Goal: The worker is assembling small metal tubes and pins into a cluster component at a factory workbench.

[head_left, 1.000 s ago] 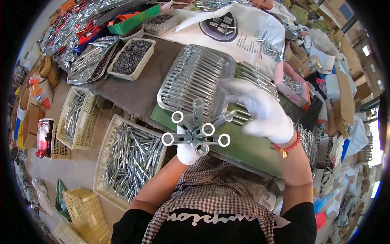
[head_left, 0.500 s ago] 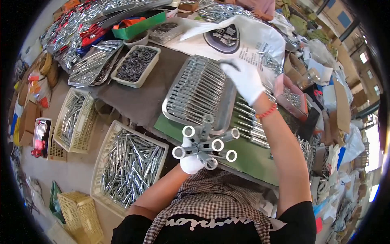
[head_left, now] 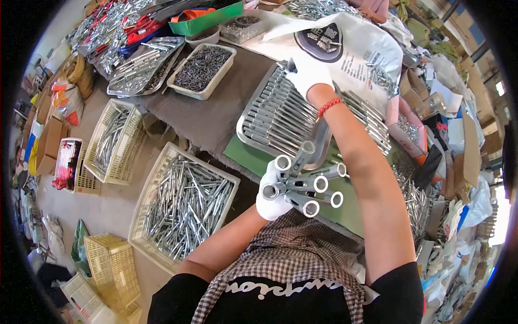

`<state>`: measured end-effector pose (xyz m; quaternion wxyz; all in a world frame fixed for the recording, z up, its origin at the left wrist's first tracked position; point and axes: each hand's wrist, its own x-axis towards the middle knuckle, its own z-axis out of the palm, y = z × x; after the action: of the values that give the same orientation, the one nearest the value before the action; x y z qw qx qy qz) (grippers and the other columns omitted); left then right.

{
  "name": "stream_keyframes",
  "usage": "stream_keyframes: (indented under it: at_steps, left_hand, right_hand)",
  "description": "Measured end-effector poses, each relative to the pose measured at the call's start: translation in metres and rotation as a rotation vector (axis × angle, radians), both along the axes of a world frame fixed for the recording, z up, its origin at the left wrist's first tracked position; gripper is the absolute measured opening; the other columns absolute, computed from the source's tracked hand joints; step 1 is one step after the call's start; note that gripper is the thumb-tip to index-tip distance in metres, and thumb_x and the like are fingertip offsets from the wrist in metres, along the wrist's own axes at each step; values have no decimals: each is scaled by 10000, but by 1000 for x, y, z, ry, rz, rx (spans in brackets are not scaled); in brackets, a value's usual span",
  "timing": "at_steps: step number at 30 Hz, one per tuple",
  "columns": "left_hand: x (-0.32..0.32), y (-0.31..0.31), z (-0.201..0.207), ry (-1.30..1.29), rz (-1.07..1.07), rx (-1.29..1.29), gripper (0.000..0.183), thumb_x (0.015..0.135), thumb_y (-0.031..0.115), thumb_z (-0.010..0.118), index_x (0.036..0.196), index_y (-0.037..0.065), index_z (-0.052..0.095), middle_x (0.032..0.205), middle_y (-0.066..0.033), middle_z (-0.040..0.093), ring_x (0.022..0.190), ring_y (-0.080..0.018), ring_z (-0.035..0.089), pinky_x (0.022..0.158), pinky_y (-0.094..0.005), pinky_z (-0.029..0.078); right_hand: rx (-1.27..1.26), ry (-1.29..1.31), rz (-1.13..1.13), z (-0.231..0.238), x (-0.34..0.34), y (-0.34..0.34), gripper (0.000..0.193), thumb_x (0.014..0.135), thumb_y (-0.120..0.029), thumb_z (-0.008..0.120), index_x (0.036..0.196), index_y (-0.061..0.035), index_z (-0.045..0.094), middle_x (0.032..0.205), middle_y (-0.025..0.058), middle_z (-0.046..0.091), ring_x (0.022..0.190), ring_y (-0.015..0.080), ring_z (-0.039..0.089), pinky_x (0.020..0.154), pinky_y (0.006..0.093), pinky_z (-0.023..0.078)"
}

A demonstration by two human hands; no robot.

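My left hand [head_left: 274,198], in a white glove, is closed around a bunch of grey metal tubes [head_left: 302,183]. Their round open ends fan out upward and to the right, and slots show in their sides. My right hand [head_left: 308,75], also white-gloved, reaches to the far end of a metal tray [head_left: 324,141]. Its darkened fingertips bend together over the far ends of the slotted metal rods [head_left: 280,110] lined up there. Whatever lies between those fingers is hidden. The tray rests on a green surface [head_left: 245,154].
Beside the tray lie more metal rods [head_left: 367,121]. A tub of small dark screws [head_left: 200,75] stands at the far left of it. Cream crates [head_left: 186,210] of loose rods sit at my left, and a pink box [head_left: 404,127] stands at the right.
My right hand has shifted left and farther out along the tray's far end. My left hand has turned the tubes and moved slightly to the right. The view has swung a little.
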<state>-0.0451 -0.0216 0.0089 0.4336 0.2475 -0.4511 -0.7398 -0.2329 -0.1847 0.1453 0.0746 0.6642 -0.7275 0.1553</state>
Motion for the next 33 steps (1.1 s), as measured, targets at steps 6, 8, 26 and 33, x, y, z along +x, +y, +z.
stream_keyframes:
  at_steps: [6, 8, 26, 33]
  left_hand:
    - [-4, -7, 45, -28, -31, -233, 597, 744, 61, 759, 1186, 0, 362, 1138, -132, 614, 1023, -194, 627, 851, -311, 504]
    - [-4, -6, 28, -106, 49, -378, 598, 747, 140, 773, 1201, -3, 411, 1041, -115, 651, 940, -208, 651, 814, -313, 506]
    - [-23, -13, 18, -92, 96, -320, 617, 707, 266, 809, 1167, 8, 487, 1039, -131, 620, 894, -267, 652, 781, -343, 516]
    - [-13, -17, 25, -222, -13, -461, 589, 718, 208, 804, 1164, 8, 475, 976, -135, 647, 853, -250, 668, 755, -332, 520]
  right_hand:
    - [-73, -909, 181, 28, -12, 36, 389, 814, -224, 677, 1116, 8, 601, 916, 99, 685, 830, 135, 644, 712, 258, 515]
    - [-192, -1153, 348, 68, 11, 79, 414, 845, -163, 656, 1184, 47, 541, 966, 80, 637, 795, 111, 607, 676, 230, 512]
    - [-121, -389, 580, 94, 57, 169, 342, 701, 2, 657, 1041, -32, 641, 905, 55, 664, 836, 167, 644, 771, 286, 502]
    - [-18, -449, 660, 97, 55, 168, 209, 738, -108, 680, 939, -73, 633, 784, 99, 628, 736, 274, 623, 670, 328, 502]
